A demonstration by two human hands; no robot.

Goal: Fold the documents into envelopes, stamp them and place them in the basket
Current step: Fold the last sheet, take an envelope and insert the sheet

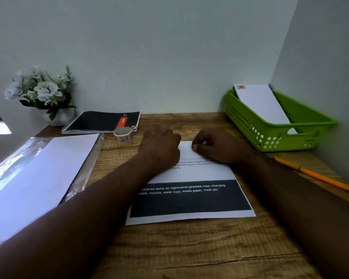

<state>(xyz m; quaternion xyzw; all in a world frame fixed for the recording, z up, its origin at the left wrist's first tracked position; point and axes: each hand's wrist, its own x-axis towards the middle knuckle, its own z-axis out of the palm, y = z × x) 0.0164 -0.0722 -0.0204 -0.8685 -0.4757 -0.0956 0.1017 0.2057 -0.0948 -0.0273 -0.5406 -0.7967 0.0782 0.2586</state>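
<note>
While both hands, left hand (159,147) and right hand (216,146), pinch the far edge of the printed document (189,198) with curled fingers, it lies left of the green basket (248,121) holding a stamped envelope (262,103).

On the document (189,196): "glasses case, charging cable, tissues, water cup", perhaps "trash bin".

Head view, down over near desk (189,248)
</note>
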